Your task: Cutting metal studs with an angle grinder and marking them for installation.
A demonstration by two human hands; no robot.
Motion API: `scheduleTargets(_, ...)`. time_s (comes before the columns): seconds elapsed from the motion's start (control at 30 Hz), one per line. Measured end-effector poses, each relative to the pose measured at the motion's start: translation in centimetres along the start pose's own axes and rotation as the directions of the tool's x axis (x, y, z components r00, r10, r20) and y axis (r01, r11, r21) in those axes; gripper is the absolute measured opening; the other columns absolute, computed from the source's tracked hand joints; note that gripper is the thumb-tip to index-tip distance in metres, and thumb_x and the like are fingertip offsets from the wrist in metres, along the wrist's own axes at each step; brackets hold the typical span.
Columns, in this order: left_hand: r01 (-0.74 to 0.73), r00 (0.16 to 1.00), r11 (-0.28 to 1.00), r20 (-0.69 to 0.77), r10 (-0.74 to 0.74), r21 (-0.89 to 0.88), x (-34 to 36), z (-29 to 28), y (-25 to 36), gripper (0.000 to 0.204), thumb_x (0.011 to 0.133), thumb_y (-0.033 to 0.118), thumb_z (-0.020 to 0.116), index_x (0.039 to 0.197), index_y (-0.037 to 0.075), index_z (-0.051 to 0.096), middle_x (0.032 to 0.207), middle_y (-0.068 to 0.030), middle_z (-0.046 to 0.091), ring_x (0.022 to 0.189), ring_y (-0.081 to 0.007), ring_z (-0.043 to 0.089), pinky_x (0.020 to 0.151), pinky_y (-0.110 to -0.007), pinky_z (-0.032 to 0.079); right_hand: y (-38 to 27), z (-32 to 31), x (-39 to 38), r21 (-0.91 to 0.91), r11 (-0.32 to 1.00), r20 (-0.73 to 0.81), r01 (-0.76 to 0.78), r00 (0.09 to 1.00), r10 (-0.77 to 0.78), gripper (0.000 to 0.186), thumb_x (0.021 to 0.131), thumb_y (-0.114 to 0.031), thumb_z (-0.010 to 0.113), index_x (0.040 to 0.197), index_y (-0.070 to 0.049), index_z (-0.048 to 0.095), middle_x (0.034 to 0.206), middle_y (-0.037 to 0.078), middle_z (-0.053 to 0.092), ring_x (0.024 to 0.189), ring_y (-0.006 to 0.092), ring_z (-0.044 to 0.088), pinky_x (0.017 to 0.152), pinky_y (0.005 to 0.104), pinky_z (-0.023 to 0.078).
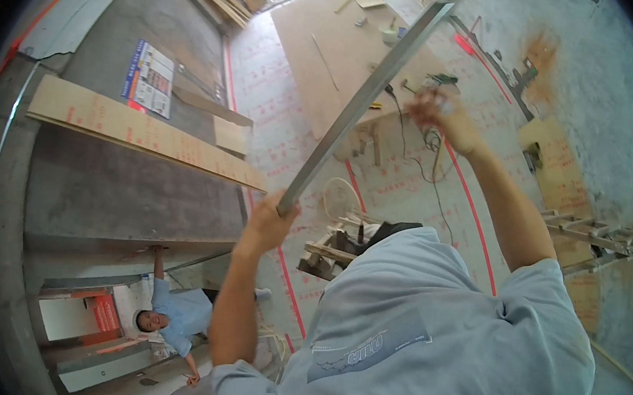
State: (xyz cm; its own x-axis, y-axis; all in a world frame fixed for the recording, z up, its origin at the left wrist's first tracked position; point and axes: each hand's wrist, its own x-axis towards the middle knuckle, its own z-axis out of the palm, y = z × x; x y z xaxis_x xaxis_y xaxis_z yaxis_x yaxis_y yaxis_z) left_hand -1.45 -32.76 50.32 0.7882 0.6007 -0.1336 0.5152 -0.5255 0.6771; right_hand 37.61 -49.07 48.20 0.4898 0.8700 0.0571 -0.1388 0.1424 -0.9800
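Note:
Near the middle, my left hand (270, 222) is wrapped round the lower end of a long grey metal straightedge bar (366, 95). From there the bar slants up and to the right, past the top of the view. My right hand (435, 111) is raised to the right of the bar, apart from it in the picture. Motion smears its fingers, so I cannot make out their pose or anything in them. Behind both hands is a brown board worktop (310, 35), with a cable and small tools on it.
A tan plank (146, 133) juts in from the left. Another person (177, 314) in a light blue shirt is at lower left, one arm raised. A ladder (598, 235) lies to the right. Red-striped sheeting (401, 195) covers the floor, with a loose black cable (432, 180) crossing it.

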Motion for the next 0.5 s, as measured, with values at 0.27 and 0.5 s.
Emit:
scheduleTargets(0.27, 0.412, 0.91, 0.831, 0.136, -0.391, -0.373, -4.3, 13.7, -6.4, 0.02, 0.097, 0.019, 0.069, 0.092, 0.0, 0.062, 0.074, -0.0074, 0.058, 0.071, -0.0189, 0.052, 0.068, -0.039, 0.047, 21.2, -7.1, 8.8, -0.95, 0.309, 0.093, -0.045, 0.904, 0.418, 0.042, 0.079, -0.03, 0.084, 0.108, -0.003, 0.069, 0.104, 0.023, 0.072, 0.098, 0.04, 0.07, 0.084, 0.0468, 0.056)
scheduleTargets(0.5, 0.549, 0.791, 0.651, 0.073, -0.608, -0.524, -11.8, 18.4, -7.6, 0.043, 0.1, 0.047, 0.065, 0.083, 0.009, 0.054, 0.063, 0.0029, 0.05, 0.053, -0.0094, 0.047, 0.049, -0.03, 0.04, 29.8, 0.7, 10.6, -0.953, 0.302, 0.155, -0.002, 0.854, 0.497, 0.035, 0.084, -0.024, 0.075, 0.111, -0.004, 0.065, 0.105, 0.024, 0.072, 0.103, 0.0422, 0.068, 0.087, 0.05, 0.055)
